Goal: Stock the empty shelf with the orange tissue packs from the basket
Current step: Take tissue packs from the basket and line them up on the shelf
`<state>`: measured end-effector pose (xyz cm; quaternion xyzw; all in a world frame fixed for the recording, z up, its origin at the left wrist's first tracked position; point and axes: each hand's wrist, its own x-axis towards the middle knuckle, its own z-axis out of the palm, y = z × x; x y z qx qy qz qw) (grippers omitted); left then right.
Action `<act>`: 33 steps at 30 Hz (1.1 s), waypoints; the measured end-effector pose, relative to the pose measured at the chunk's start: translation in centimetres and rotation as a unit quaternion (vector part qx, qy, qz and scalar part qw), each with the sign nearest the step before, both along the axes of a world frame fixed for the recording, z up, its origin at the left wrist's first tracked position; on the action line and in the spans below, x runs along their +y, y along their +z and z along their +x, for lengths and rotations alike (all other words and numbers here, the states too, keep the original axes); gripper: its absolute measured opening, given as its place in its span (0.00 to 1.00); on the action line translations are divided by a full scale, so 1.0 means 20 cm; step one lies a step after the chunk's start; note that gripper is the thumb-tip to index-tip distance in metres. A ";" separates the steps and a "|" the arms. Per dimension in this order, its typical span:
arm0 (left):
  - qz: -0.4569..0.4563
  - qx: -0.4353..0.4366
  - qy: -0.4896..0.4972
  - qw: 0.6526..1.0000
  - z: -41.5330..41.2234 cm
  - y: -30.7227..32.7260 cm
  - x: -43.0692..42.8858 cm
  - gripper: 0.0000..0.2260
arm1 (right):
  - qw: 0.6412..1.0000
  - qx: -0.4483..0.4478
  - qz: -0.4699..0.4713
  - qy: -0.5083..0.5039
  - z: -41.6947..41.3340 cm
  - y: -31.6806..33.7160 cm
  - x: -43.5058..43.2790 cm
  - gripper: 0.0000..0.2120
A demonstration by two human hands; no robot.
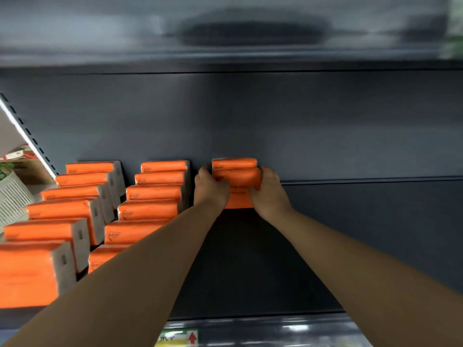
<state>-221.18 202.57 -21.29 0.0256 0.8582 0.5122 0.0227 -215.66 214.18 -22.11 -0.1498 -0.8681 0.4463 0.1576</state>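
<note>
Both my hands reach deep into a dark grey shelf [350, 234]. My left hand [210, 187] grips the left side of an orange tissue pack [238, 194], and my right hand [269, 190] grips its right side. That pack stands just in front of another orange pack [234, 163] set against the back wall. To the left, two rows of several orange tissue packs run from back to front: a middle row [150, 209] and a left row [62, 209]. The basket is not in view.
The shelf floor right of my hands is bare and dark. A white perforated upright [27, 136] bounds the shelf at the left, with other goods [15, 171] beyond it. A price-tag strip [180, 336] runs along the front edge. Another shelf board [225, 58] hangs overhead.
</note>
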 end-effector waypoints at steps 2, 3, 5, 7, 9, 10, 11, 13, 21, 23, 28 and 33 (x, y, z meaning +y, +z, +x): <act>-0.043 0.015 -0.005 0.999 0.05 0.03 -0.02 0.17 | 0.999 -0.003 0.042 -0.005 0.04 0.03 -0.01 0.22; -0.062 0.023 -0.011 0.998 0.07 0.04 -0.03 0.18 | 0.998 -0.007 0.064 -0.004 0.06 0.04 -0.02 0.23; -0.097 0.041 -0.035 0.994 0.13 0.06 -0.06 0.20 | 0.994 -0.014 0.108 -0.002 0.12 0.06 -0.03 0.25; -0.131 0.061 -0.063 0.987 0.19 0.08 -0.09 0.24 | 0.988 -0.030 0.151 -0.003 0.19 0.08 -0.05 0.27; -0.165 0.086 -0.081 0.979 0.27 0.11 -0.12 0.26 | 0.980 -0.048 0.191 0.003 0.26 0.09 -0.07 0.31; -0.184 0.102 -0.090 0.973 0.31 0.12 -0.13 0.27 | 0.976 -0.059 0.208 0.006 0.30 0.10 -0.08 0.33; -0.209 0.119 -0.099 0.966 0.35 0.12 -0.15 0.28 | 0.972 -0.074 0.221 0.007 0.33 0.10 -0.09 0.34; -0.280 0.155 -0.116 0.940 0.44 0.12 -0.18 0.30 | 0.965 -0.104 0.241 0.006 0.41 0.11 -0.12 0.35; -0.418 0.217 -0.144 0.870 0.74 0.04 -0.30 0.32 | 0.937 -0.125 0.327 0.007 0.69 0.08 -0.25 0.36; -0.419 0.220 -0.147 0.869 0.83 0.01 -0.34 0.32 | 0.933 -0.123 0.339 0.010 0.78 0.07 -0.28 0.36; -0.433 0.240 -0.147 0.856 1.03 -0.07 -0.44 0.32 | 0.928 -0.127 0.350 0.016 0.99 0.04 -0.37 0.36; -0.472 0.264 -0.162 0.825 1.22 -0.13 -0.54 0.32 | 0.922 -0.121 0.365 0.037 1.19 -0.02 -0.45 0.35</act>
